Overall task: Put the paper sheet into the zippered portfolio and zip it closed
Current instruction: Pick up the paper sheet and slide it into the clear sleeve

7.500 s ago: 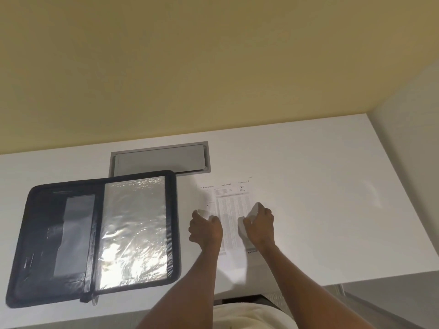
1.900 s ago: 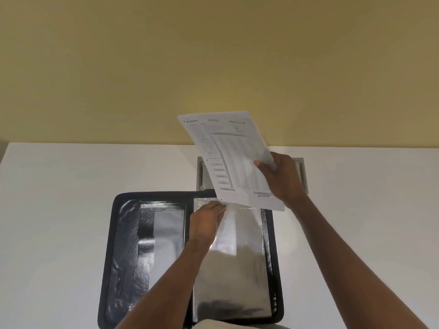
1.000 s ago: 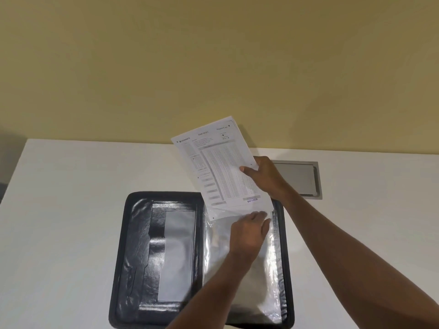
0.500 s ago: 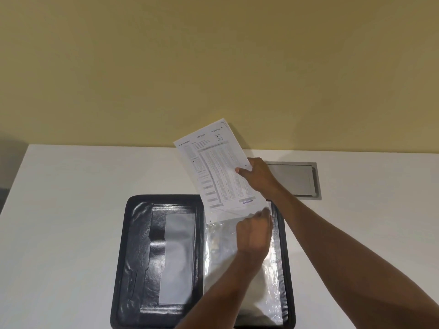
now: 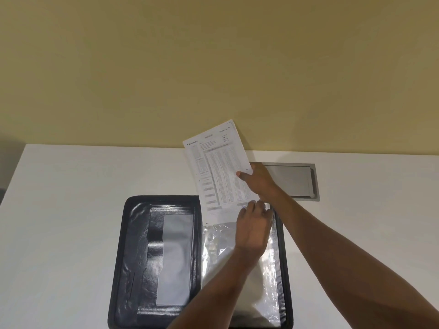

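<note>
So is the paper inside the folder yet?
Not yet. Most of the paper sheet sticks up above the open portfolio, gripped by the right hand; its bottom edge just reaches the plastic sleeve.

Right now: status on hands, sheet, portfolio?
Right hand pinches paper sheet, tilted upright. Left hand at top edge of clear sleeve, grip unclear. Sheet's lower edge at sleeve mouth, not in. Portfolio open flat; nothing blocking.

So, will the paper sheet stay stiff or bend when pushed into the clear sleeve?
Probably floppy: the paper sheet looks thin. Likely light, since the right hand carries it by one pinch. Its lower edge may buckle at the clear sleeve, whose mouth the left hand holds.
</note>
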The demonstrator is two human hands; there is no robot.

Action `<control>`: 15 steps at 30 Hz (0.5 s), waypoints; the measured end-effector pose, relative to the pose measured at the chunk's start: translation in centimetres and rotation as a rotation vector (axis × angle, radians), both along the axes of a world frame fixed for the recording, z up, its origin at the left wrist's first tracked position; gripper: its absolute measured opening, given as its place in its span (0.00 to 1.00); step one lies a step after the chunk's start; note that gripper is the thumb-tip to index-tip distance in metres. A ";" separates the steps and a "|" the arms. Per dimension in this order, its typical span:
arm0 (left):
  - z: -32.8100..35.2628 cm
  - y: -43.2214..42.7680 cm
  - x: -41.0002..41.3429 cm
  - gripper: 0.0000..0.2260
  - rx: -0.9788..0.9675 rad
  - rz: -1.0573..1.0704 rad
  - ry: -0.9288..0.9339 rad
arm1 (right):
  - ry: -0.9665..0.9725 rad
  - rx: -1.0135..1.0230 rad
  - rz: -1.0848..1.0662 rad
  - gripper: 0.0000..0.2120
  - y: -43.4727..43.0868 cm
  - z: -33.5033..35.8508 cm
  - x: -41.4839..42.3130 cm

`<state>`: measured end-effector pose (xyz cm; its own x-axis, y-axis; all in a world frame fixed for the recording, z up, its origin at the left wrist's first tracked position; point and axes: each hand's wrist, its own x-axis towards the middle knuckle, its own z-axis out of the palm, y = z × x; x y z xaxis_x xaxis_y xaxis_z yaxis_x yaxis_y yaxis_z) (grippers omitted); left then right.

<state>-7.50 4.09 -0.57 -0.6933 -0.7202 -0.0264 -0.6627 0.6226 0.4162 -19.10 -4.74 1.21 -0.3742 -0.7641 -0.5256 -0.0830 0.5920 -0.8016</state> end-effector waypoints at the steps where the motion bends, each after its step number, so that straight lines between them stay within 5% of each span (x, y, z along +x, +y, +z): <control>1: -0.1 -0.2 0.0 0.08 -0.006 -0.013 0.012 | -0.012 0.007 -0.008 0.18 0.2 -0.1 -0.1; 15: -2.4 -2.3 -1.0 0.07 0.116 0.019 0.104 | -0.283 0.248 0.097 0.19 3.6 -3.1 -3.2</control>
<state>-8.53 1.79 -3.00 -0.6825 -0.7299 -0.0385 -0.6237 0.5541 0.5514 -22.26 -1.13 -1.84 -0.1198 -0.6257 -0.7708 0.0556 0.7710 -0.6344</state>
